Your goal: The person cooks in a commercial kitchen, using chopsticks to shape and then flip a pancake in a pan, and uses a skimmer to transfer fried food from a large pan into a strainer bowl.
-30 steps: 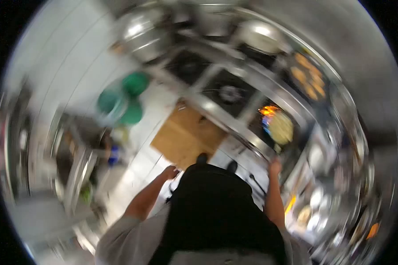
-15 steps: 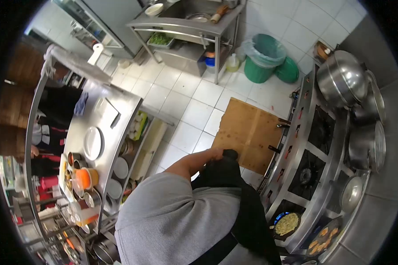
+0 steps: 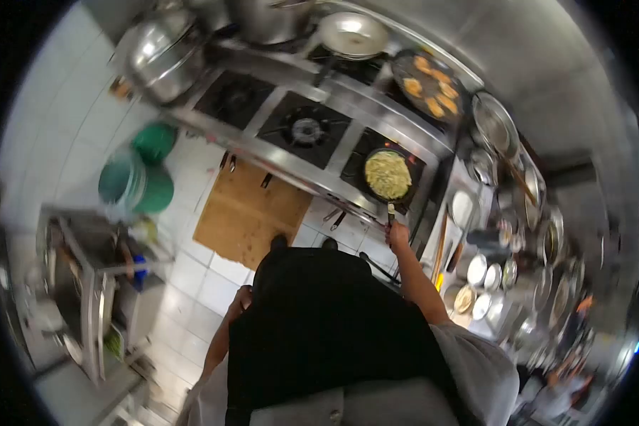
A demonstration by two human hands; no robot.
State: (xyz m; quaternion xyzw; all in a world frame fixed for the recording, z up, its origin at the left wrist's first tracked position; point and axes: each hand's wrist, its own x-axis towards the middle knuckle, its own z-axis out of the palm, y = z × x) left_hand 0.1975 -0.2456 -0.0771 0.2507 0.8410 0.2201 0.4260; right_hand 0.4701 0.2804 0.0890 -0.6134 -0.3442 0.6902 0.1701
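My right hand (image 3: 397, 236) is closed on the handle of a small pan (image 3: 368, 186) at the front right burner. A yellow-green omelette-like food (image 3: 388, 174) fills most of that pan. At my left side, beside the black apron (image 3: 319, 319), hangs my left hand (image 3: 241, 299); its fingers are small and blurred, and whether they hold anything is hidden.
Behind the pan, a dark pan (image 3: 427, 85) holds several browned pieces. A lidded pan (image 3: 353, 34) and large pots (image 3: 160, 57) stand on the stove. Cardboard (image 3: 245, 213) lies on the floor, near a green bin (image 3: 138, 184). Bowls (image 3: 477, 270) stand at right.
The view has swung round to face the stove. My right hand now shows, gripping the pan handle. My left hand hangs by the apron.
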